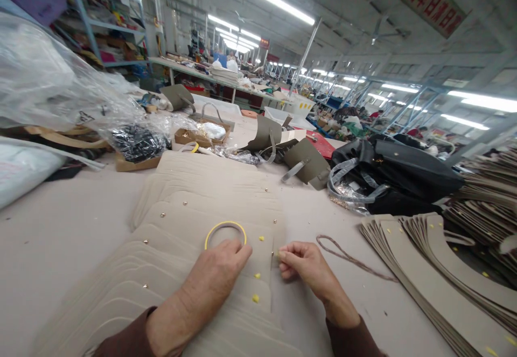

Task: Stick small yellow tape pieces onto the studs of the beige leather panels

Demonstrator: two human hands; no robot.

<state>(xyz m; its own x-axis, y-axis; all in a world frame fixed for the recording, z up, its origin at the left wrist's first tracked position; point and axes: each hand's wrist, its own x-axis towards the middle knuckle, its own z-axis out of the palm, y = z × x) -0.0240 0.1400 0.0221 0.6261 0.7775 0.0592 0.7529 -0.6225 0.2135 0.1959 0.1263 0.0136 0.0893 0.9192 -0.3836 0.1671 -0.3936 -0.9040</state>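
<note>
At the lower centre of the frame, the left hand (218,268) curls its fingers round a yellow tape roll (225,223) over fanned beige sheets (214,182), which could slip askew if the right hand (304,264), fingers pinched, contents unclear, tugged their edge.

Dark reddish-brown sleeves (351,338), plain and matte, ending short of the wrists (337,306), bare hands (220,268)

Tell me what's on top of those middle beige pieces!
Little yellow bits and shiny studs are on the beige pieces. The left hand holds a yellow ring over them. That hand and forearm cover one patch, so I can't see what's there.
</note>
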